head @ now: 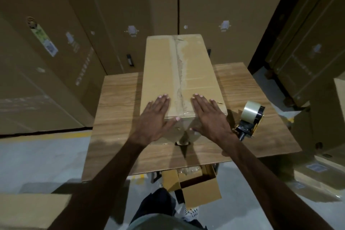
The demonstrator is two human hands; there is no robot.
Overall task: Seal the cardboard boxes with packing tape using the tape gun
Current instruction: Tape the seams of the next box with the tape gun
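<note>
A long cardboard box (179, 73) is lying in the middle of the frame on a wood-grain tabletop (115, 117), its length running away from the camera toward the top of the picture. Its top flaps are meeting along a centre seam (178, 73) where torn, rough paper and old tape marks are showing.

Both hands are resting flat on the near end of the box top, one on each side of the seam. The left hand (155, 119) is lying with its fingers straight and together, the thumb reaching over the near edge. The right hand (209, 117) is lying the same way, fingers straight, thumb hanging over the near face. Neither grip is closing on anything; the fingers are simply pressing on the cardboard.

The tape gun (251, 120) is sitting on the tabletop at the right of the frame, just beside the box's near right corner and apart from the right hand, carrying a roll of clear tape.

Tall brown cartons (93, 15) are standing behind the tabletop, filling the upper frame. A small open box (197, 186) is sitting on the floor at the bottom centre.
</note>
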